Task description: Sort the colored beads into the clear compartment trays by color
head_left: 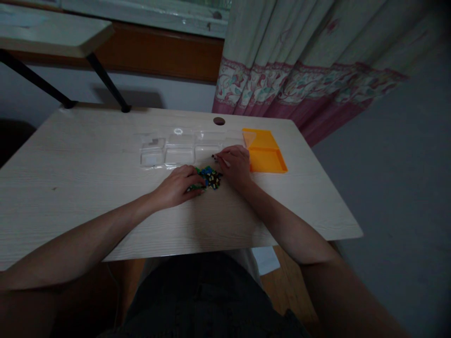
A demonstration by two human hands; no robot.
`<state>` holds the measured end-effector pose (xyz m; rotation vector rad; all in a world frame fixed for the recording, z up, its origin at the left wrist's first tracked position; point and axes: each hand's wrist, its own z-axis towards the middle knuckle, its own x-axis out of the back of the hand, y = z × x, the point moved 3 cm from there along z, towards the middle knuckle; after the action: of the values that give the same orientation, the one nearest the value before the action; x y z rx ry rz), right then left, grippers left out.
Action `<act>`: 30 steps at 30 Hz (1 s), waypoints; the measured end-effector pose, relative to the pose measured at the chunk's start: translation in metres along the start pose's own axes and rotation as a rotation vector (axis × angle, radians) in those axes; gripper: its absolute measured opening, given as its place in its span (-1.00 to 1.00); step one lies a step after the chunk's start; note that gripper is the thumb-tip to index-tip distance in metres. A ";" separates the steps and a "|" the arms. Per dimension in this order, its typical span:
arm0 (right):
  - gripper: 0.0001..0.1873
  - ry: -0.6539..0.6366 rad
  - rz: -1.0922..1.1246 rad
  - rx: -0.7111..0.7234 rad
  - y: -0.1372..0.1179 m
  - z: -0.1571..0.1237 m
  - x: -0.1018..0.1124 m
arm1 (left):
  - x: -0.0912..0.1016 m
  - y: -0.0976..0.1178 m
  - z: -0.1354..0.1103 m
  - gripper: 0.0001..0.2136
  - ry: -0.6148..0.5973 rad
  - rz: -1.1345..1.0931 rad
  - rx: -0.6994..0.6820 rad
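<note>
A small heap of tiny bricks (212, 178), in blue, green, black, yellow and white, lies on the table between my hands. My left hand (178, 187) rests at the heap's left side, its fingers curved and apart, touching the pieces. Above the heap's right edge, my right hand (235, 165) pinches a small dark brick (213, 156) between thumb and fingertips. Just behind is a clear plastic compartment box (179, 156) with its see-through lid opened back; the right hand hides part of it. What the far compartments hold is too dim to tell.
An orange case (268, 160) lies open right of my right hand. The pale wooden table (105, 197) has a round cable hole (219, 121) near its back edge. A raised shelf (52, 33) on black legs stands at back left; a curtain (268, 61) hangs behind.
</note>
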<state>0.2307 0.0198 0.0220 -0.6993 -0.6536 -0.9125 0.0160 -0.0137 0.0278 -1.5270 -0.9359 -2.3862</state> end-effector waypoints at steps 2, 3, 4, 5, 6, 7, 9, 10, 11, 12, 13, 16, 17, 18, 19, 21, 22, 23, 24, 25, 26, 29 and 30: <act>-0.82 -0.005 0.002 0.002 0.000 0.000 0.000 | -0.001 -0.001 0.000 -0.74 0.007 -0.001 0.001; -0.82 -0.006 0.002 0.001 -0.001 0.000 0.000 | -0.001 -0.001 0.001 -0.74 0.011 -0.005 -0.001; -0.81 -0.006 0.002 0.000 -0.001 0.000 0.000 | -0.001 -0.001 0.001 -0.75 0.012 -0.011 -0.005; -0.81 -0.007 0.001 0.000 -0.001 0.000 0.001 | -0.001 -0.002 0.001 -0.75 0.010 -0.017 -0.006; -0.80 -0.008 -0.001 0.001 -0.001 0.000 0.001 | -0.002 -0.002 0.001 -0.76 0.004 -0.022 -0.006; -0.81 -0.009 -0.004 0.001 -0.001 0.000 0.001 | -0.002 -0.002 0.002 -0.77 -0.005 -0.026 -0.006; -0.82 -0.012 -0.010 -0.001 -0.002 0.000 0.002 | -0.002 -0.001 0.002 -0.79 -0.021 -0.033 -0.008; -0.82 -0.010 -0.011 -0.002 -0.002 0.000 0.002 | -0.002 -0.001 0.003 -0.80 -0.026 -0.036 -0.009; -0.82 -0.006 -0.010 -0.001 -0.003 0.000 0.002 | -0.002 0.000 0.003 -0.80 -0.029 -0.039 -0.011; -0.82 0.000 -0.008 0.003 -0.003 0.000 0.002 | -0.002 0.000 0.003 -0.81 -0.032 -0.041 -0.011; -0.81 0.006 -0.004 0.009 -0.003 0.000 0.002 | -0.002 0.000 0.003 -0.81 -0.033 -0.041 -0.009; -0.82 0.003 0.015 0.028 -0.003 0.000 0.002 | -0.002 0.000 0.003 -0.82 -0.033 -0.033 -0.005; -0.82 -0.006 0.022 0.036 -0.004 -0.001 0.003 | -0.002 0.000 0.003 -0.82 -0.031 -0.030 -0.005; -0.83 -0.015 0.029 0.043 -0.005 -0.001 0.003 | -0.002 0.000 0.002 -0.82 -0.028 -0.028 -0.007; -0.83 -0.025 0.035 0.051 -0.005 -0.001 0.003 | -0.002 0.000 0.002 -0.82 -0.025 -0.027 -0.009; -0.83 -0.033 0.043 0.068 -0.008 -0.002 0.005 | -0.002 0.000 0.002 -0.81 -0.023 -0.025 -0.010; -0.83 -0.032 0.047 0.076 -0.009 -0.002 0.005 | -0.002 0.000 0.002 -0.81 -0.022 -0.022 -0.008; -0.83 -0.030 0.051 0.084 -0.010 -0.002 0.005 | -0.002 0.000 0.002 -0.81 -0.022 -0.020 -0.006; -0.83 -0.027 0.054 0.092 -0.010 -0.003 0.006 | -0.002 0.001 0.002 -0.81 -0.020 -0.018 -0.005; -0.82 -0.025 0.055 0.096 -0.011 -0.003 0.006 | -0.002 0.001 0.002 -0.81 -0.015 -0.017 -0.006; -0.82 -0.027 0.055 0.097 -0.011 -0.003 0.006 | -0.001 0.001 0.002 -0.80 -0.009 -0.016 -0.007; -0.81 -0.041 0.052 0.087 -0.011 -0.002 0.005 | 0.000 0.004 0.002 -0.77 0.001 -0.023 -0.010; -0.81 -0.047 0.052 0.084 -0.011 -0.002 0.005 | 0.001 0.004 0.002 -0.76 -0.002 -0.027 -0.013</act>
<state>0.2240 0.0114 0.0270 -0.6616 -0.7079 -0.8184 0.0192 -0.0160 0.0307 -1.5311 -0.9490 -2.4141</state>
